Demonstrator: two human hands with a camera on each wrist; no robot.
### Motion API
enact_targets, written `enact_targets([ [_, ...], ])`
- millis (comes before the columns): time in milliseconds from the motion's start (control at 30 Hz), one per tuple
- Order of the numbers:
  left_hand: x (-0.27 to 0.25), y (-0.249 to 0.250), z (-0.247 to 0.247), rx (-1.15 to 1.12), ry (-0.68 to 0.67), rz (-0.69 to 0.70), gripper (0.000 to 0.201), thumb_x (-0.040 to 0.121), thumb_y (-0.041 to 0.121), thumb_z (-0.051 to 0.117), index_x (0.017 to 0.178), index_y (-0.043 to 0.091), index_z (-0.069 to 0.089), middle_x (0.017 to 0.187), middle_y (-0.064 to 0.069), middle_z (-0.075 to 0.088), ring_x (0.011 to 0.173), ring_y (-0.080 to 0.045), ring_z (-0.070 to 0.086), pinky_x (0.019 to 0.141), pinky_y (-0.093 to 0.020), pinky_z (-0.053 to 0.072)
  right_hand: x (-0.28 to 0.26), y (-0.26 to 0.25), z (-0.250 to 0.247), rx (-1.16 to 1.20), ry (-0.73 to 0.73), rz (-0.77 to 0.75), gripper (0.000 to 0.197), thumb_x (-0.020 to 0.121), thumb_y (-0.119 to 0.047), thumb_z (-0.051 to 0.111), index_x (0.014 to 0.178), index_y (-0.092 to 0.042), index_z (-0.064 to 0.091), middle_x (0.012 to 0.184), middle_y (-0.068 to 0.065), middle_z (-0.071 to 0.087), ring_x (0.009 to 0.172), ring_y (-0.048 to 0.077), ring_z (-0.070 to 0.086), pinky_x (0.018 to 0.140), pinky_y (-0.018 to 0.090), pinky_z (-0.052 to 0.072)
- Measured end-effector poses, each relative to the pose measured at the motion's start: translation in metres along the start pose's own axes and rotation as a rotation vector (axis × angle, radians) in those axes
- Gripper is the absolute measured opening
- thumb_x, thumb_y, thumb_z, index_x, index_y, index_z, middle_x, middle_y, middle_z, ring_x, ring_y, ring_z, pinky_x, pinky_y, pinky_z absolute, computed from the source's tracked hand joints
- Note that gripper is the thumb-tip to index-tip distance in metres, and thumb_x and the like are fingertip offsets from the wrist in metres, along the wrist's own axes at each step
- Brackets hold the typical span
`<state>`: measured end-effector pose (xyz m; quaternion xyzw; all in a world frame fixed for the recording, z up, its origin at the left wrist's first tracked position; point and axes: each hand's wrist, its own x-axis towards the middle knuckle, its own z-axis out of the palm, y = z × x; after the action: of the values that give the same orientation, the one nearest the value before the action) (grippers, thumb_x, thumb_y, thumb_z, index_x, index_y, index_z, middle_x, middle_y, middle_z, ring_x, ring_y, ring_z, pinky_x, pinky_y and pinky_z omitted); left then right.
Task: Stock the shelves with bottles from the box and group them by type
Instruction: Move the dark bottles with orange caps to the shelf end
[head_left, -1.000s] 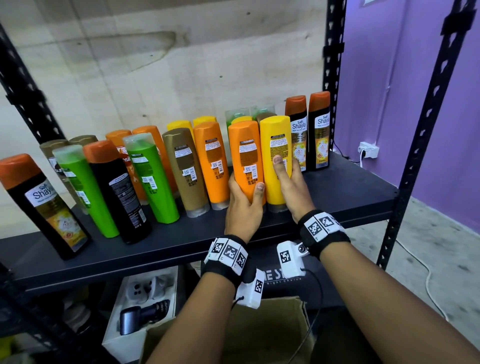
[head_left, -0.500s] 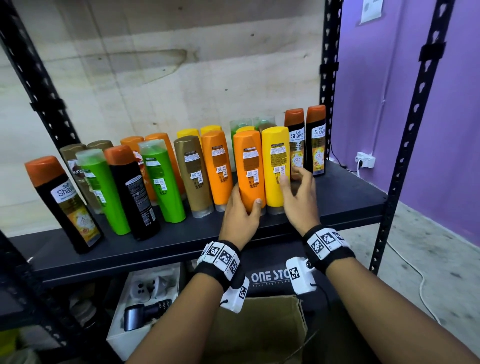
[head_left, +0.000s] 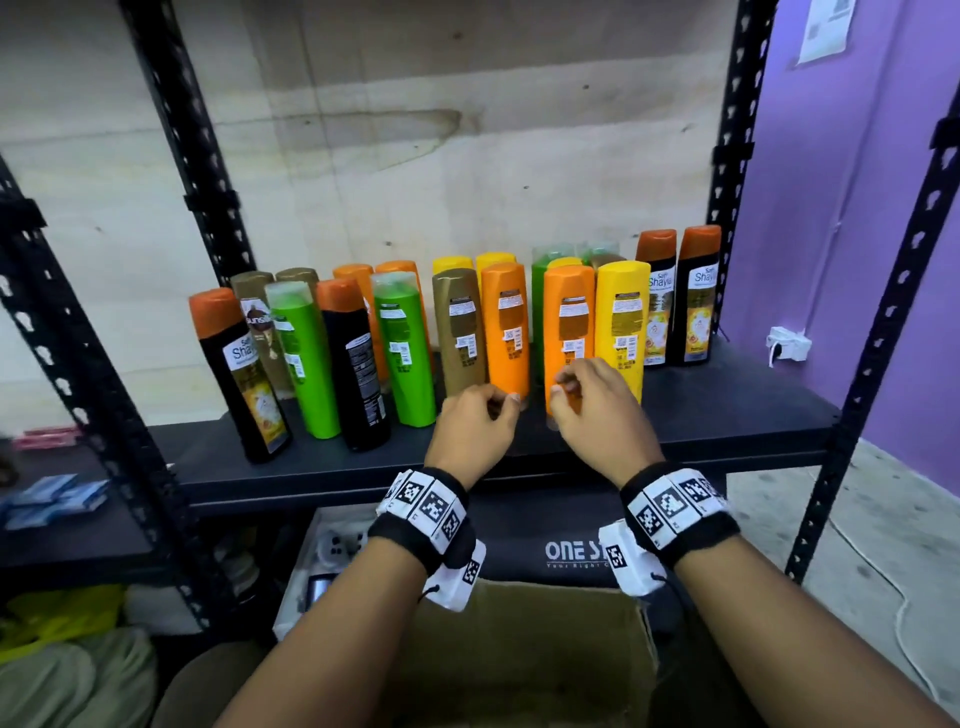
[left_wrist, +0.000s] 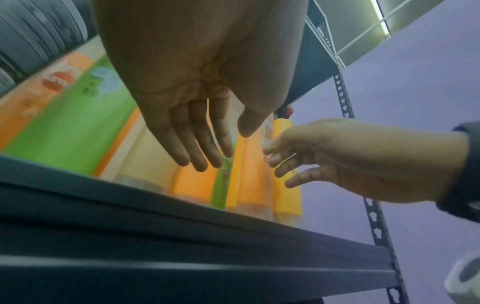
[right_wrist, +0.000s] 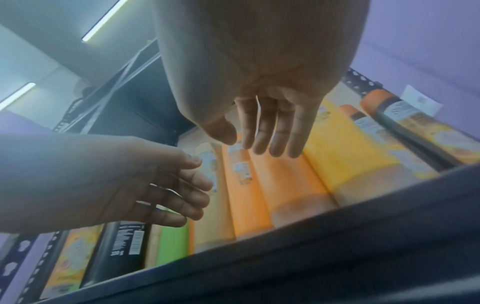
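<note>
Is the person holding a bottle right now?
No. In the wrist views the left hand and right hand hang open, short of the orange bottle on the shelf.

Hovering with loose fingers, right hand (right_wrist: 259, 86) and left hand (right_wrist: 109, 181), holding nothing, before orange bottles (right_wrist: 283, 181) standing on dark shelf (right_wrist: 363, 236).
</note>
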<state>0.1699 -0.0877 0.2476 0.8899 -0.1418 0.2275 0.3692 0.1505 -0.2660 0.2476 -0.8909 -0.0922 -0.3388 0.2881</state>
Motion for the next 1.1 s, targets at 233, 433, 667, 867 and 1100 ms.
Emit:
enact_targets([
  [233,-0.011,-0.029,-0.062,0.123,0.018,-0.011,0.023,0.096,0.033,0.056,0.098,0.018,0.074,0.093,-0.004,0.075,0.093,-0.026,0.068,0.081,-0.036,0.055,0.008,-0.052,0.035,-0.001,-0.109,-0.05,0.015,0.096,-0.029,0.052,0.099,-0.02,0.064,0.102,-0.001,0.061,0.092,0.016,0.057,0.075,0.033,0.05],
  [433,-0.024,-0.058,-0.115,0.239,-0.011,-0.087,0.029,0.098,0.038,0.055,0.094,0.016,0.073,0.088,-0.006,0.073,0.09,-0.029,0.067,0.078,-0.038,0.055,0.008,-0.092,0.069,0.054,-0.184,-0.122,0.016,0.095,-0.028,0.054,0.094,-0.019,0.067,0.098,0.0,0.062,0.09,0.019,0.059,0.076,0.034,0.05],
  [667,-0.04,-0.092,-0.159,0.34,0.016,-0.151,0.03,0.098,0.04,0.055,0.09,0.017,0.072,0.078,-0.006,0.069,0.086,-0.032,0.065,0.071,-0.035,0.051,0.004,-0.134,0.097,0.138,-0.252,-0.146,0.018,0.095,-0.026,0.053,0.092,-0.016,0.068,0.097,0.002,0.062,0.09,0.023,0.058,0.079,0.036,0.05],
  [867,-0.043,-0.116,-0.179,0.303,0.072,-0.244,0.031,0.098,0.041,0.057,0.088,0.016,0.073,0.08,-0.007,0.071,0.086,-0.031,0.066,0.075,-0.037,0.053,0.001,-0.152,0.111,0.203,-0.26,-0.151,0.013,0.094,-0.025,0.054,0.091,-0.018,0.065,0.092,0.001,0.059,0.086,0.022,0.057,0.078,0.039,0.051],
  [1100,-0.039,-0.139,-0.196,0.292,0.162,-0.365,0.028,0.095,0.04,0.057,0.084,0.017,0.069,0.084,-0.008,0.072,0.092,-0.033,0.066,0.08,-0.037,0.054,0.002,-0.165,0.128,0.29,-0.182,-0.115,0.011,0.094,-0.022,0.058,0.102,-0.015,0.061,0.098,0.0,0.055,0.091,0.02,0.057,0.083,0.041,0.051],
])
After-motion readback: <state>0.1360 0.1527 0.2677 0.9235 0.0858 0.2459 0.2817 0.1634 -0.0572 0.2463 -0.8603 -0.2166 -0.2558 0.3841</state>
